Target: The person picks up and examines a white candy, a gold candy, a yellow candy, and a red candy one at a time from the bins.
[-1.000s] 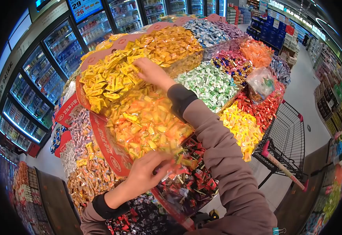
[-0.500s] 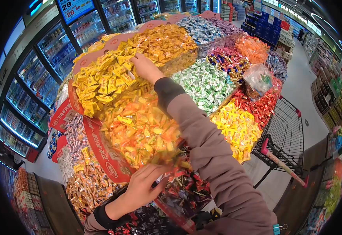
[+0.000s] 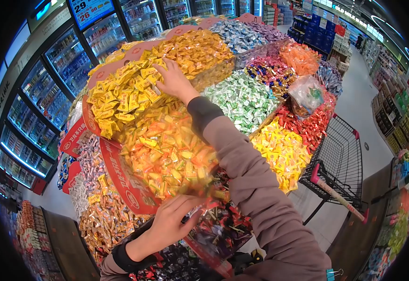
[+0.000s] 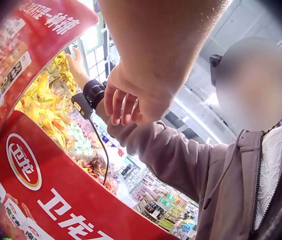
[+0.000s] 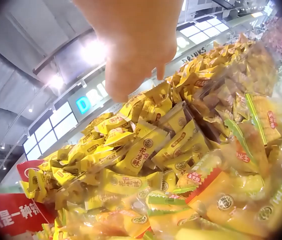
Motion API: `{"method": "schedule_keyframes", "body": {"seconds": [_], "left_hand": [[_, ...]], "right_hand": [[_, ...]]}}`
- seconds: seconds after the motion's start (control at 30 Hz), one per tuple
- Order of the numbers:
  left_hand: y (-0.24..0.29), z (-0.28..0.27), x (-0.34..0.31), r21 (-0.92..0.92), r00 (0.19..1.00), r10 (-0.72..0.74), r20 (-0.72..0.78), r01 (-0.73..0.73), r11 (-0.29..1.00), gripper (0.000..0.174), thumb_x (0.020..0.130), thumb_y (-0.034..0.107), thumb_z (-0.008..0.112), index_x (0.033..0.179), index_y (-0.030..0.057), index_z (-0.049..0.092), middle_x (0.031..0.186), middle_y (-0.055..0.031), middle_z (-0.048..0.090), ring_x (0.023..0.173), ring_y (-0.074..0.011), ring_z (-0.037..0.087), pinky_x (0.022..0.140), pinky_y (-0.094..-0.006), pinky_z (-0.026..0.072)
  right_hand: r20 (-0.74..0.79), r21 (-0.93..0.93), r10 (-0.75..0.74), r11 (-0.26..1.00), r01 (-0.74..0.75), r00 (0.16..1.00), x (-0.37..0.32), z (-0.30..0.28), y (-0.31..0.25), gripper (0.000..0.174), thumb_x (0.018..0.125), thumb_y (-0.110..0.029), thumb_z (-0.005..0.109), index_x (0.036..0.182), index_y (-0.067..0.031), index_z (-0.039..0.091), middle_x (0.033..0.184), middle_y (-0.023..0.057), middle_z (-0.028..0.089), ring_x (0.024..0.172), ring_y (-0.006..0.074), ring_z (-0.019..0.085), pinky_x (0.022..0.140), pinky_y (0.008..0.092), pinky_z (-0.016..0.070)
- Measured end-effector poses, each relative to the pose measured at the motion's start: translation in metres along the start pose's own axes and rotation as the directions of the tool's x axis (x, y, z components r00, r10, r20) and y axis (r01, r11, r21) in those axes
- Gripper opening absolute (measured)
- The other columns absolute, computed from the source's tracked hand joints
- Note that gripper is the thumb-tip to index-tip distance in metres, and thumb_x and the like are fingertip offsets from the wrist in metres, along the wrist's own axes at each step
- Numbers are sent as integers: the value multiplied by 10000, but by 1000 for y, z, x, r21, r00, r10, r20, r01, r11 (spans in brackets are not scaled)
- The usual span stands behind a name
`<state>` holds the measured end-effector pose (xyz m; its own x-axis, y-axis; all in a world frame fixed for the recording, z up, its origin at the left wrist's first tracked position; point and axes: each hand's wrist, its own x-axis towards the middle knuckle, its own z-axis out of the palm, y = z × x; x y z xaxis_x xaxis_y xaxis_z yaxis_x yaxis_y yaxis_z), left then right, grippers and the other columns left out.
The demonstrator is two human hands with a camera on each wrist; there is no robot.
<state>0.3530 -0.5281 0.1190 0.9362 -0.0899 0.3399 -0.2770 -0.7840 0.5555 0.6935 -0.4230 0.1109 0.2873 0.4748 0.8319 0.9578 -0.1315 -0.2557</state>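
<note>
My right hand (image 3: pixel 175 82) reaches over a heap of yellow-wrapped candies (image 3: pixel 124 100), its thumb and fingers spread apart at the right side of the heap. In the right wrist view that hand (image 5: pixel 136 50) hangs over the yellow packets, with nothing showing in its grasp. My left hand (image 3: pixel 169 225) hovers at the near edge of a bin of orange-and-yellow wrapped candies (image 3: pixel 167 150). Its fingers hang loosely bent and hold nothing, as the left wrist view of the hand (image 4: pixel 138 95) shows. Dark and red wrapped candies (image 3: pixel 223 225) lie just right of it.
Green-and-white candies (image 3: pixel 244 100) and bright yellow ones (image 3: pixel 281 154) fill bins to the right. A red printed board (image 3: pixel 124 180) edges the display on the left. A shopping cart (image 3: pixel 338 154) stands at the right. Drink coolers (image 3: pixel 68 56) line the back.
My right hand's fingers, bunched at the yellow candies half a second ago, are now spread. The head view has shifted slightly; my left hand stays near the same bin edge.
</note>
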Motion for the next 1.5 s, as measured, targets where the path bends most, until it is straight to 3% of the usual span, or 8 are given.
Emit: {"method": "schedule_keyframes", "body": {"seconds": [0.1, 0.33, 0.63, 0.9, 1.1, 1.37, 1.5], "left_hand": [[1, 1, -4, -2, 1000, -3, 0, 3, 1000, 262, 699, -11, 620, 953, 18, 568, 875, -117, 599, 763, -254, 585, 660, -314, 466], [10, 1, -16, -35, 999, 10, -38, -11, 999, 232, 710, 5, 622, 936, 23, 571, 862, -117, 589, 742, -266, 573, 630, -320, 463], [20, 2, -49, -22, 997, 58, -48, -59, 998, 255, 730, 22, 612, 978, 54, 562, 872, -109, 588, 740, -260, 569, 565, -305, 461], [25, 8, -91, -49, 993, 77, -92, -82, 995, 238, 738, 49, 617, 971, 44, 568, 889, -117, 592, 809, -285, 576, 692, -336, 456], [25, 13, -123, -117, 989, 77, -122, -92, 989, 239, 726, 2, 616, 960, 22, 568, 876, -116, 592, 804, -273, 579, 702, -316, 456], [23, 18, -152, -176, 990, 98, -99, -115, 978, 285, 695, -47, 618, 967, 22, 567, 876, -118, 591, 801, -265, 578, 700, -313, 455], [24, 25, -156, -199, 988, 101, -116, -123, 972, 280, 690, -74, 619, 951, 9, 566, 859, -118, 598, 811, -241, 586, 722, -301, 447]], "right_hand": [[23, 5, 26, 1000, -26, 999, -5, -7, -5, 534, 750, -254, 570, 1244, -129, 411, 1308, 217, 279, 1209, 406, 256, 977, 452, 305], [31, 8, 86, 996, -86, 996, -24, -32, -12, 553, 757, -266, 567, 1267, -157, 382, 1325, 211, 257, 1220, 401, 240, 979, 466, 298], [91, -77, 82, 994, -75, 992, -88, -135, -52, 555, 765, -312, 564, 1274, -199, 371, 1336, 219, 235, 1225, 408, 238, 988, 468, 288], [149, -116, 176, 980, -160, 973, -188, -222, -117, 536, 771, -263, 575, 1266, -181, 384, 1325, 216, 255, 1201, 410, 272, 982, 460, 288], [189, -107, 303, 952, -287, 934, -252, -237, -167, 567, 759, -258, 594, 1278, -178, 379, 1322, 214, 260, 1208, 402, 268, 985, 450, 286], [141, -85, 407, 913, -398, 903, -287, -249, -199, 546, 767, -249, 598, 1265, -153, 396, 1305, 222, 276, 1201, 396, 281, 982, 441, 282], [177, -73, 400, 917, -393, 899, -296, -241, -210, 535, 744, -190, 603, 1241, -134, 413, 1274, 164, 335, 1150, 347, 357, 954, 408, 327]]}}
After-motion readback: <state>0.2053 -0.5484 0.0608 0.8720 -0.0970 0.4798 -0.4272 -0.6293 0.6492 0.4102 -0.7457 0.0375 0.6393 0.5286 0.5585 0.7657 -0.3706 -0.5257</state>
